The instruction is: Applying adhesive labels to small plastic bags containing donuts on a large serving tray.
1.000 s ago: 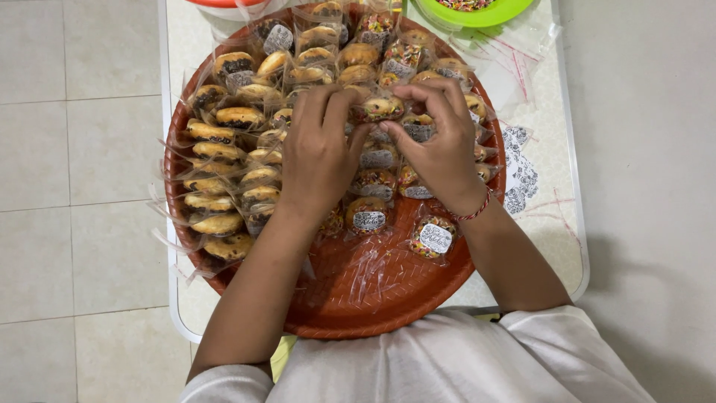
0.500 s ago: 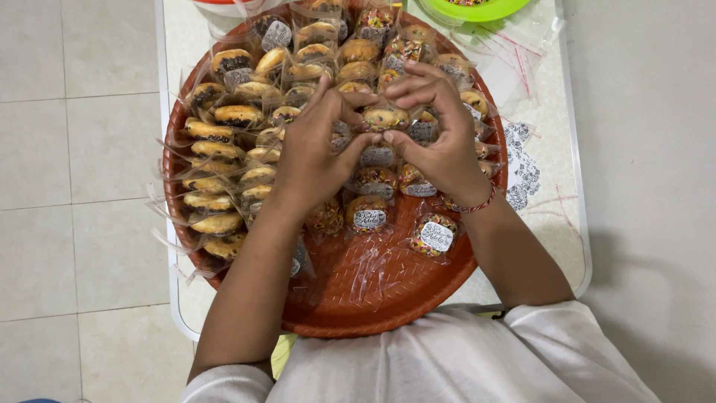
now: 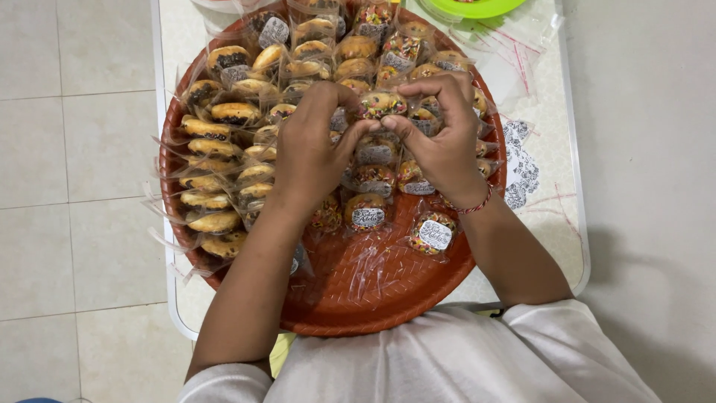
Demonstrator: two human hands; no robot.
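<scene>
Left hand: the left hand [image 3: 309, 149] is curled above the middle of the tray, thumb and fingertips pinching the near-left edge of one wrapped biscuit; the other fingers are folded in, so the grip is a fine one on the wrapper rather than on the biscuit.

Right hand: the right hand [image 3: 440, 138] mirrors it, fingers bent over and thumb under, pinching the opposite edge of the same packet; a thin red thread bracelet [image 3: 477, 207] sits at its wrist.

Held item: the small round sprinkle-topped biscuit in a clear plastic wrapper [image 3: 382, 104] hangs between the two sets of fingertips, raised just above the biscuits below. Two hands on one small packet suggests the wrapper is being pulled or closed, though the exact action cannot be told.

Tray: the large round reddish-brown woven plastic tray [image 3: 373, 298] lies under both hands, its near part bare, which leaves room where the forearms cross the rim.

Left of the left hand: rows of plain golden wrapped biscuits [image 3: 212, 190] stand on edge, overlapped, which packs many into a narrow arc.

Beyond and beneath the hands: sprinkle-topped wrapped biscuits with patterned round stickers [image 3: 367, 213] lie flatter, stickers facing up.

Right of the right hand: loose patterned stickers [image 3: 518, 164] lie on the pale tabletop [image 3: 552, 224], close by.

Far edge: a green plastic dish [image 3: 477, 7] sits beyond the tray.
</scene>
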